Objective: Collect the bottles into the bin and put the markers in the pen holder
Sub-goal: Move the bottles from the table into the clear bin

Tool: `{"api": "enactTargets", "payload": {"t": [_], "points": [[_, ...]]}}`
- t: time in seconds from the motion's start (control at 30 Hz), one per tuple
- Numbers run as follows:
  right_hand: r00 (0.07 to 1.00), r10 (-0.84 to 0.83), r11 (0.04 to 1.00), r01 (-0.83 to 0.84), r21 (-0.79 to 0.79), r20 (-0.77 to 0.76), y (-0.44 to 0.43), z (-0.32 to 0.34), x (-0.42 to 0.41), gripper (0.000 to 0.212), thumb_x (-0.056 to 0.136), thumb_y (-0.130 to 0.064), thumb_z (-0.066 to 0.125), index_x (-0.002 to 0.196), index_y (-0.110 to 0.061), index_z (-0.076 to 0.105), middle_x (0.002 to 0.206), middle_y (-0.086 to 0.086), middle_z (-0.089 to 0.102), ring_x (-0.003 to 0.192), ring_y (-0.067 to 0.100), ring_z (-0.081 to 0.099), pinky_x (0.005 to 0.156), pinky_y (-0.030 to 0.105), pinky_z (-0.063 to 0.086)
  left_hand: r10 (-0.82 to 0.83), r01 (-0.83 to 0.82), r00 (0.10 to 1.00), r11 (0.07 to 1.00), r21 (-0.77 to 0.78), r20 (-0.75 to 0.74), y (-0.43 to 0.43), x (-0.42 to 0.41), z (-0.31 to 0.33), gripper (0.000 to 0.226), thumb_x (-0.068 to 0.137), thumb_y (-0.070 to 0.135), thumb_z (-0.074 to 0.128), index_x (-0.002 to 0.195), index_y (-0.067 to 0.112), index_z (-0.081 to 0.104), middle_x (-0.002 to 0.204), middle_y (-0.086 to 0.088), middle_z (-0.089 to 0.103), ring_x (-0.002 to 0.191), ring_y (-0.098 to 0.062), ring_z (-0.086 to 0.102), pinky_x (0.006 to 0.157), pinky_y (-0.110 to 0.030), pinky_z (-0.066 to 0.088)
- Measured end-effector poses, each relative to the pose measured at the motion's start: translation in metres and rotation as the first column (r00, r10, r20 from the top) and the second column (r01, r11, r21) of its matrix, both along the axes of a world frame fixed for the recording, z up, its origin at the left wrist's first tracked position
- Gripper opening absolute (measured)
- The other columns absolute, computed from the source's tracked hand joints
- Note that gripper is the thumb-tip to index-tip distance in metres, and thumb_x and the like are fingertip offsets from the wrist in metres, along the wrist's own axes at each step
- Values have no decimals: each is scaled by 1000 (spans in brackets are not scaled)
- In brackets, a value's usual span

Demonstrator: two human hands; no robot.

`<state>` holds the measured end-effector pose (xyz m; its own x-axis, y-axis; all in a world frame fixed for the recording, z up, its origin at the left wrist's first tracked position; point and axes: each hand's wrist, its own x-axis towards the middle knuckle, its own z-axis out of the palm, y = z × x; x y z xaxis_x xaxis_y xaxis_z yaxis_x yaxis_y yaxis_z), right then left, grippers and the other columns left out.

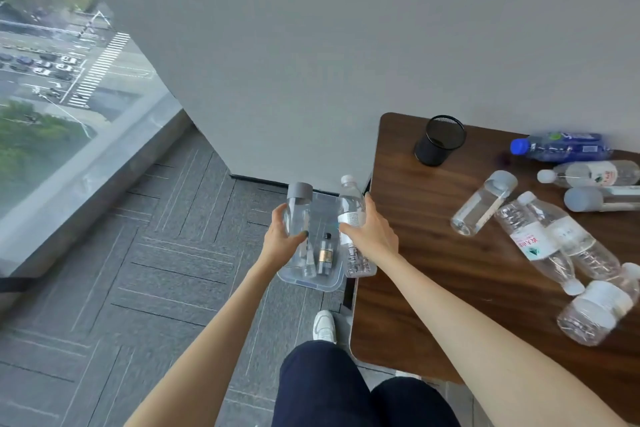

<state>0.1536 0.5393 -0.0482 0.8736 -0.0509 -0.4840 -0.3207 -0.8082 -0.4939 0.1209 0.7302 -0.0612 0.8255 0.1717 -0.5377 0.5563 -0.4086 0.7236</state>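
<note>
Grey wall [311, 45], herringbone carpet [138, 288], window [52, 80], walnut table [433, 288].

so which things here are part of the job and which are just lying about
Job: grey-capped bottle in left hand, white-capped bottle in right hand, clear bin, small dark bottle in it, loose bottles on table, mesh pen holder.
Not: table, carpet, window.

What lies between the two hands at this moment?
In the head view, the gap between the left hand and the right hand shows the clear bin below them, with a small dark bottle in it.
</note>
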Motion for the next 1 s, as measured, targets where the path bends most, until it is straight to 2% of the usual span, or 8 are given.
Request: {"api": "enactTargets", "payload": {"t": [0.13,0.2,0.4,0.5,0.57,0.67,0.9,1.0], "points": [[998,-43,999,43,-2,-43,9,-5,9,90,86,-57,56,155,-30,6,152,1,42,133,27,47,98,42,44,-151,151,988,989,-4,-26,14,19,-15,85,90,39,62,154,28,8,161,-5,18,146,-28,20,116,-51,24],[996,-62,998,62,-1,-69,10,-8,11,91,86,-57,57,155,-30,5,153,0,40,134,27,46,98,43,43,-182,181,981,983,-22,-64,18,23,-23,82,92,40,58,154,27,6,161,-2,15,148,-25,16,118,-50,21],[982,-119,993,120,-5,-148,18,-14,17,90,86,-54,58,155,-23,9,151,4,42,130,29,49,98,42,43,-166,165,984,986,-27,-64,28,32,-33,64,98,31,51,153,22,19,156,-4,30,142,-26,31,111,-39,30],[975,-146,989,143,-33,-166,24,-18,20,75,83,-55,60,138,-16,26,125,4,60,102,27,62,85,40,50,-140,140,988,990,-14,-64,35,39,-34,53,99,28,50,148,19,33,150,-5,40,137,-24,39,108,-38,34],[974,-143,990,139,-35,-179,29,-21,21,63,83,-54,60,125,-17,31,113,0,60,92,23,61,78,37,49,-124,123,990,992,-11,-62,41,42,-34,45,98,28,50,142,20,44,144,-7,48,132,-24,45,105,-39,40],[972,-127,992,123,-33,-199,36,-22,25,60,84,-54,60,122,-16,33,108,-3,53,89,21,55,75,35,44,-94,93,994,995,-30,-54,49,46,-33,36,97,29,51,131,20,56,134,-5,58,124,-23,53,101,-42,46],[973,-120,993,121,-3,-199,51,-21,49,64,86,-56,57,129,-14,35,119,1,55,96,24,57,76,35,44,-53,52,998,998,-23,-29,60,47,-28,31,98,18,47,126,13,60,122,-8,64,111,-26,61,83,-34,48],[965,-133,990,140,18,-224,57,-20,56,70,90,-55,53,141,-14,29,134,7,54,108,28,58,78,35,42,-50,49,998,999,-21,-31,63,46,-29,31,98,18,47,125,13,60,124,-7,64,106,-18,59,83,-29,45]]}}
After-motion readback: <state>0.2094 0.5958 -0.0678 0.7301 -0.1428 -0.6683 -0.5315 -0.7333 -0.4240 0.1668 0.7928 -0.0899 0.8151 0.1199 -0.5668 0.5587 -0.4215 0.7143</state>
